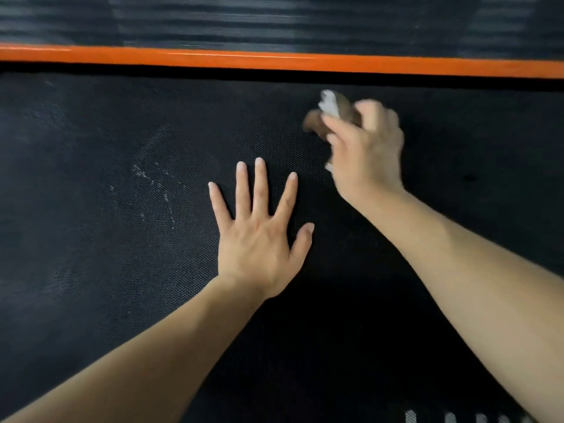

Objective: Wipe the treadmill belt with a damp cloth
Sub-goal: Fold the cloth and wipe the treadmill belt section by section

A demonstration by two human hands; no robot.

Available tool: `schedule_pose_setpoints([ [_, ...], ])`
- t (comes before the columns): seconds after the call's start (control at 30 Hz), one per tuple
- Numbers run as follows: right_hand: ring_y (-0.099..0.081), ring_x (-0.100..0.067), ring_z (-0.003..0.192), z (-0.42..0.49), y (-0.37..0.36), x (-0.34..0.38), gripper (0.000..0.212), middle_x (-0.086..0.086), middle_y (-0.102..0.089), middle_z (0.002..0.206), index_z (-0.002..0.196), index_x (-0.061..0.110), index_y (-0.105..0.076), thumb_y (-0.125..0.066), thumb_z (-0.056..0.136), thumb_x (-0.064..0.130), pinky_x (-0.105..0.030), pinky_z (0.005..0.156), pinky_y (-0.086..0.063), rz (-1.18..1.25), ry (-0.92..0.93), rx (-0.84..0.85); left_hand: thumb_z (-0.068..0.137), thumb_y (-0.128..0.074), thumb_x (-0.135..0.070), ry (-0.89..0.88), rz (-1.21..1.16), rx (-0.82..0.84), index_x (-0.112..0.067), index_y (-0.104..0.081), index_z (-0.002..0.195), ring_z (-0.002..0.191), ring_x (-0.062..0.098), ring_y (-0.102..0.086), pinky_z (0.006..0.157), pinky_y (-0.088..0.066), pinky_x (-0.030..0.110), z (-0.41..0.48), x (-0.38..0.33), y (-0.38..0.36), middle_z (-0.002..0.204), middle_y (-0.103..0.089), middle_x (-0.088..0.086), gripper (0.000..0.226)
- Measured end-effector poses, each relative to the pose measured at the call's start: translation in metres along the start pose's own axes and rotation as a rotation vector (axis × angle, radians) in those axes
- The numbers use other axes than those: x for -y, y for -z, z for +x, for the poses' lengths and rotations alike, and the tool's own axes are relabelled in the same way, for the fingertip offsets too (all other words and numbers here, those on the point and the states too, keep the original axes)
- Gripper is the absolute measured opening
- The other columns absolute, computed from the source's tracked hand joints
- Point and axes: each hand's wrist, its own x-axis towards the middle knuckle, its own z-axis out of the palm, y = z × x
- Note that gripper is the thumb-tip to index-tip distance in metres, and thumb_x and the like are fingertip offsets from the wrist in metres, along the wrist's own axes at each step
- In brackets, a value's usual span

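The black textured treadmill belt [116, 254] fills most of the view. My left hand [259, 236] lies flat on it near the middle, fingers spread and straight. My right hand [366, 148], blurred by motion, grips a bunched brown and white cloth [328, 112] against the belt close to its far edge. Most of the cloth is hidden under the fingers. Faint whitish smears [152, 190] mark the belt left of my left hand.
An orange side rail [274, 61] runs across the far edge of the belt, with a dark ribbed surface [274, 22] beyond it. White stripes [451, 418] show at the bottom right edge.
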Motion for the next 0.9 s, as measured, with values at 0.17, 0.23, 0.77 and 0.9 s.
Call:
schedule_pose_setpoints([
  [0.17,-0.055,-0.038,0.099,0.044,-0.018,0.018,0.026,-0.012,-0.062,0.111,0.11,0.025,-0.075,-0.066,0.087,0.017,-0.046,0.08,-0.046,0.047,0.202,0.031,0.101,-0.021,-0.066,-0.007,0.003,-0.012,-0.028,-0.019,0.163,0.158,0.041,0.002,0.119,-0.002,0.073,-0.001,0.001,0.0,0.171,-0.008,0.02,0.074],
  [0.23,-0.055,-0.04,0.1,0.04,-0.005,-0.019,0.027,-0.013,-0.062,0.113,0.11,0.024,-0.075,-0.065,0.087,0.018,-0.045,0.082,-0.046,0.026,0.133,0.008,0.1,-0.021,-0.067,-0.002,0.007,-0.006,-0.028,-0.018,0.163,0.157,0.042,0.002,0.119,-0.001,0.073,-0.001,0.001,0.0,0.171,-0.007,0.02,0.074],
  [0.77,-0.047,-0.038,0.111,0.03,0.035,-0.101,0.031,-0.009,-0.055,0.126,0.125,0.027,-0.067,-0.057,0.096,0.023,-0.048,0.096,-0.044,-0.024,-0.237,-0.064,0.101,-0.023,-0.064,0.06,-0.013,0.013,-0.02,-0.013,0.164,0.156,0.045,0.011,0.122,0.001,0.068,0.0,-0.03,-0.005,0.169,0.003,0.028,0.078],
  [0.9,-0.05,-0.036,0.096,-0.013,0.024,-0.062,0.028,-0.01,-0.06,0.118,0.118,0.021,-0.072,-0.06,0.093,0.017,-0.044,0.083,-0.047,0.056,-0.025,-0.013,0.099,-0.024,-0.063,0.058,-0.019,-0.004,-0.022,-0.016,0.164,0.156,0.044,0.009,0.122,0.0,0.068,0.001,-0.031,-0.004,0.169,0.001,0.027,0.077],
])
